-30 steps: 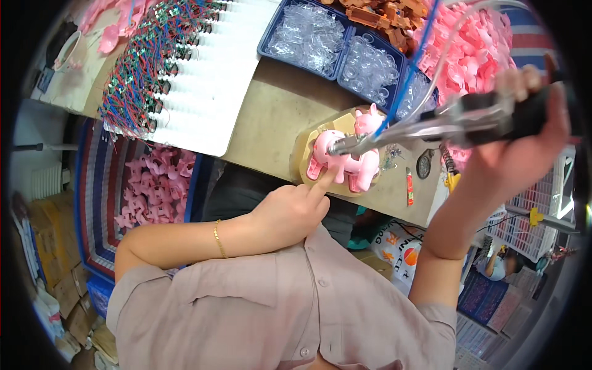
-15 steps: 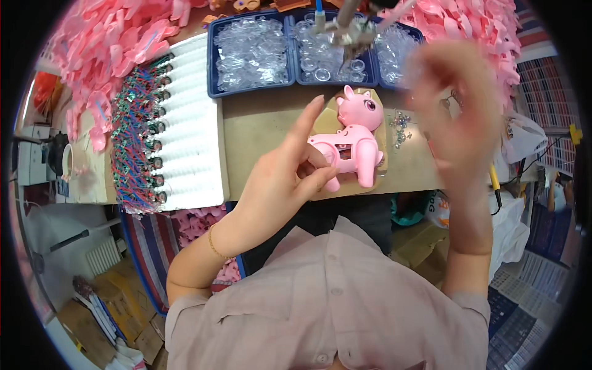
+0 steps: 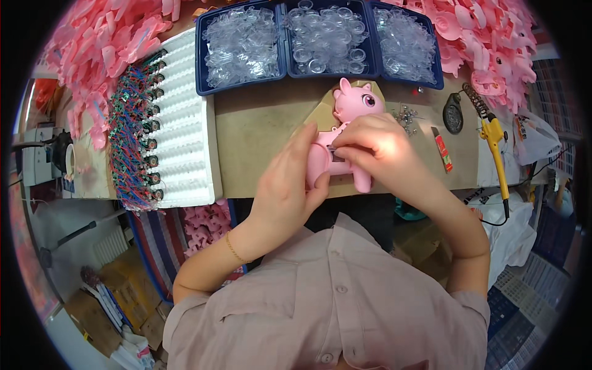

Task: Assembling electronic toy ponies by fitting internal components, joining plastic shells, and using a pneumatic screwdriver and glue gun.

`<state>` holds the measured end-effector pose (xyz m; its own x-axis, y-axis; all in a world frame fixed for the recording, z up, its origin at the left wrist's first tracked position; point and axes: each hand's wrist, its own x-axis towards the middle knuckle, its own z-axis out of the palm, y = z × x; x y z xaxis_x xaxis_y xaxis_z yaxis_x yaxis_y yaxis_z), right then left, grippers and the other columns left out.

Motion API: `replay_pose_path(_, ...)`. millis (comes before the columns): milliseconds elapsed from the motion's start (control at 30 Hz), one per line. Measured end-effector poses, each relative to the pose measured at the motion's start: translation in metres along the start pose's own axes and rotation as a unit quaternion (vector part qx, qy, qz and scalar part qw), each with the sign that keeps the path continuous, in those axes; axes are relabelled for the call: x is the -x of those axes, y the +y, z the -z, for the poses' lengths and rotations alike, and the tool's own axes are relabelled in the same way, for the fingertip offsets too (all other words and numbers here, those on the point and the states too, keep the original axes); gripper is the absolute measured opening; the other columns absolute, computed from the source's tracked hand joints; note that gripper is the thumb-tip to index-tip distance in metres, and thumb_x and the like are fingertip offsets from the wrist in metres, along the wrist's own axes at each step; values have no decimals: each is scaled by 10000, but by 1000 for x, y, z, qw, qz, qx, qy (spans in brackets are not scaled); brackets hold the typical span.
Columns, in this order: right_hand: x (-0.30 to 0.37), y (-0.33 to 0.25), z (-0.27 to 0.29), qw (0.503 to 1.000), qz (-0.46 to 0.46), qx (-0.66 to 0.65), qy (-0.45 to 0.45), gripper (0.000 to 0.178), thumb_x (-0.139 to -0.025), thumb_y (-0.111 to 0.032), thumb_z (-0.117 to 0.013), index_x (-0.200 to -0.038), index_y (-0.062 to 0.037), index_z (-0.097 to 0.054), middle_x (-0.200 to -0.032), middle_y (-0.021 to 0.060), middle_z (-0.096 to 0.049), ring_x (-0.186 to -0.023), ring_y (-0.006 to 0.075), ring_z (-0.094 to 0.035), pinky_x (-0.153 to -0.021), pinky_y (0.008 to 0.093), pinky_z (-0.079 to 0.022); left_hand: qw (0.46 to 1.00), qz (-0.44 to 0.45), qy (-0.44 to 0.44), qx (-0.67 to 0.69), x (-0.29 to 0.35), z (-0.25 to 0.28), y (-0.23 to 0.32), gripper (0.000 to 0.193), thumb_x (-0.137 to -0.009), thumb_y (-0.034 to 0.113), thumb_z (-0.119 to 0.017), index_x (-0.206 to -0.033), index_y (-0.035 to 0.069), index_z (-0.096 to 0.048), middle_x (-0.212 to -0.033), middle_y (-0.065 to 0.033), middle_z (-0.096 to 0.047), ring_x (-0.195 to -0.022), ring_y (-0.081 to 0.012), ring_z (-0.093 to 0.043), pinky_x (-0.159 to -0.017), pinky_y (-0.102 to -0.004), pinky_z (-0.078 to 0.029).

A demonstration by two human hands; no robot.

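A pink plastic toy pony (image 3: pixel 361 179) with a large printed eye lies on its side at the near edge of the table, on a tan cardboard-like base (image 3: pixel 323 112). My left hand (image 3: pixel 280 182) is curled around its left end, fingers on top and thumb along the near side. Over the opening in the pony's body, my right hand (image 3: pixel 381 148) is closed, thumb and index finger pinched together. Whatever lies between those fingertips is too hidden to make out. The right hand covers the pony's neck and part of its body.
Blue trays (image 3: pixel 285 73) of clear plastic parts stand behind the pony. A white ribbed foam tray (image 3: pixel 185 129) with wired circuit parts (image 3: pixel 132 135) is at left. Small metal pieces (image 3: pixel 406 117), a red-handled tool (image 3: pixel 442 151) and a yellow soldering iron (image 3: pixel 495 148) lie at right. Pink parts (image 3: pixel 111 43) are heaped behind.
My right hand has come down from its blurred, raised position at right onto the pony's opening. My left hand has closed around the pony's end. The metal tool above the trays has left view.
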<state>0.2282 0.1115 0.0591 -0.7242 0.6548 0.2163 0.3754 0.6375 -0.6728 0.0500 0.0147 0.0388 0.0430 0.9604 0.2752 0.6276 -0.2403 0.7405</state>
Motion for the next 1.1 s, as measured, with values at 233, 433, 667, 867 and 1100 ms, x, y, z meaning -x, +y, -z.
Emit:
replay_pose_path(233, 7, -10, 1, 989, -7, 150, 5, 189, -723, -138, -702, -865, -20, -659, -921, 77, -602, -843, 255, -556, -780, 376, -413, 984, -95, -42, -142, -9, 1, -2, 485, -722, 65, -653, -1186, -42, -561, -1169, -200, -586, -1079, -315, -589, -883, -355, -492)
replay_pose_path(433, 17, -45, -10, 926, 99, 353, -92, 295, -681, -136, -571, -897, 55, -634, -984, 136, -566, -876, 254, -539, -764, 358, -428, 911, -211, -128, -330, -13, 2, 14, 432, -755, 147, -598, -1106, -104, -584, -1204, -257, -565, -1153, -342, -539, -956, -371, -458)
replay_pose_path(667, 7, 22, 31, 992, 34, 89, -80, 196, -746, -114, -609, -899, -2, -656, -891, 130, -605, -834, 300, -584, -730, 383, -469, 911, -237, -183, -283, -35, 13, 9, 455, -789, 162, -583, -1143, -120, -539, -1193, -275, -557, -1118, -349, -552, -957, -387, -450)
replay_pose_path(867, -50, 115, 63, 925, -24, 356, 127, 193, -778, -86, -622, -965, -81, -667, -963, 71, -642, -889, 263, -605, -795, 375, -448, 928, -162, -251, -224, -54, 4, 28, 525, -764, 147, -620, -1232, -56, -498, -984, -169, -588, -903, -286, -589, -821, -363, -478)
replay_pose_path(1100, -45, 139, 68, 905, 22, 389, 170, 198, -796, -103, -631, -989, -114, -674, -885, 39, -659, -880, 216, -612, -827, 364, -416, 979, 55, -189, 52, -58, 41, 33, 624, -752, 163, -687, -1315, 14, -463, -946, -141, -641, -711, -231, -653, -634, -370, -524)
